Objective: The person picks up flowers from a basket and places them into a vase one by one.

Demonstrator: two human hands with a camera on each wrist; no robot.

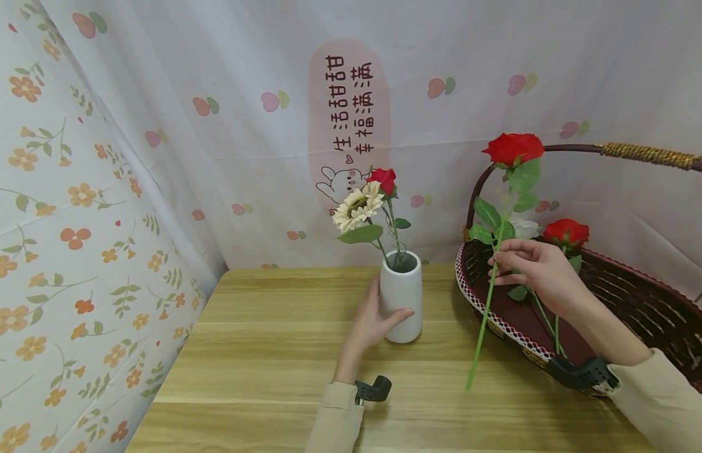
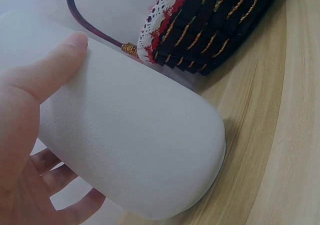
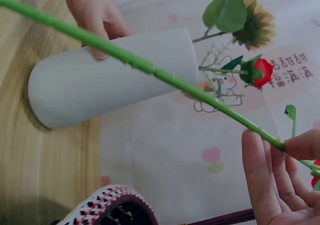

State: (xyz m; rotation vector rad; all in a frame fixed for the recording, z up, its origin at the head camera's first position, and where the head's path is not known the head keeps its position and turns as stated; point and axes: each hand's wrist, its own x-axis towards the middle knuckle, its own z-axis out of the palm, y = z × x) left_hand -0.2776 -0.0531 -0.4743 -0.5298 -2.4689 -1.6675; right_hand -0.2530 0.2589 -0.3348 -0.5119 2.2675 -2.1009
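The left hand (image 1: 369, 324) curves round a white vase (image 1: 404, 290), thumb across the front, fingers at the side, above the wooden table (image 1: 260, 365). The right hand (image 1: 543, 270) pinches the long-stemmed rose (image 1: 485, 309) between thumb and fingers, its red bloom above that hand and its bare stem slanting below. Beneath and beyond the right hand lies a woven basket (image 1: 515, 319) with another red rose (image 1: 567, 233). Above the left hand, a cream flower (image 1: 359, 206) leans from the vase; farthest hangs a printed curtain (image 1: 243, 157).
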